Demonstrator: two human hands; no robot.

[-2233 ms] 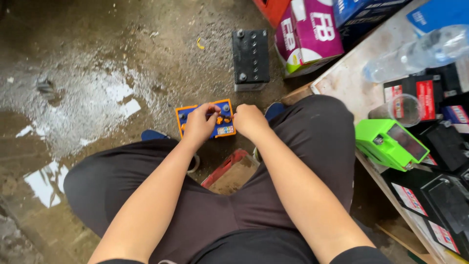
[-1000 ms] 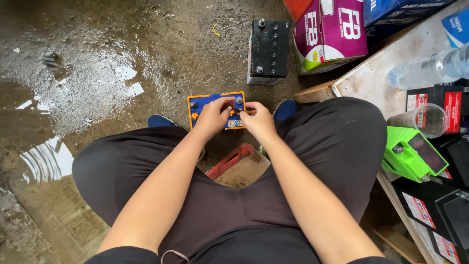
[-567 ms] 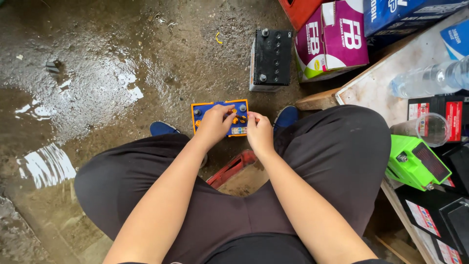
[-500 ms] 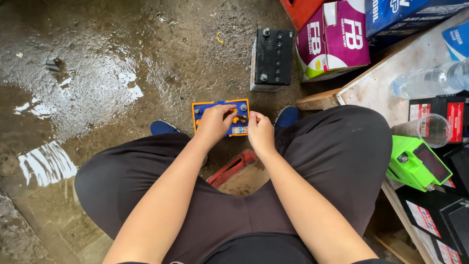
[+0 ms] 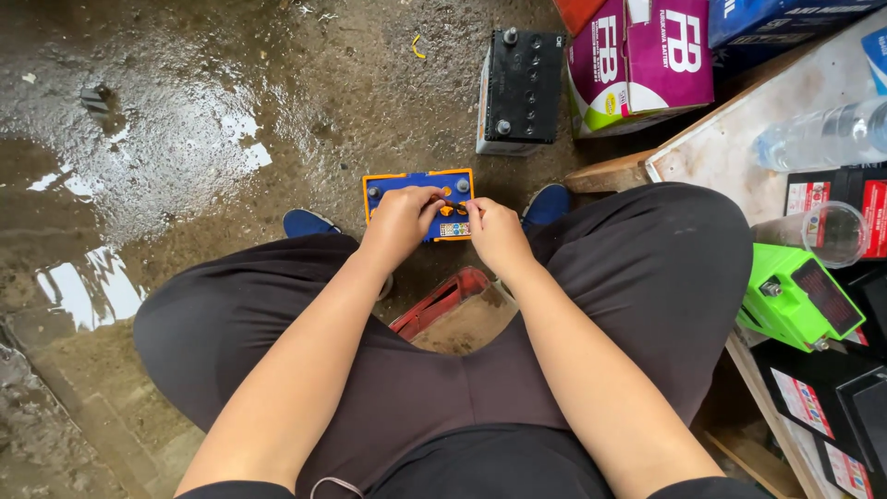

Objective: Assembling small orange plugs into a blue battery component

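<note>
Both hands sat on the small blue, orange-edged battery (image 5: 418, 201) on the wet floor between the feet; the left hand (image 5: 399, 222) had curled over its top, while the right hand (image 5: 496, 233) now pinched the orange caps, suggesting cap work under way; a black battery (image 5: 520, 88) stood at one o'clock, a green box (image 5: 796, 298) at three.

Blue, orange-rimmed battery (image 5: 418, 200) on wet floor

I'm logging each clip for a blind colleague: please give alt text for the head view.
Both hands, left hand and right hand, rest on the top of a small blue and orange battery standing on a wet concrete floor between the seated person's feet. A larger black battery stands beyond it, beside a magenta carton.
</note>
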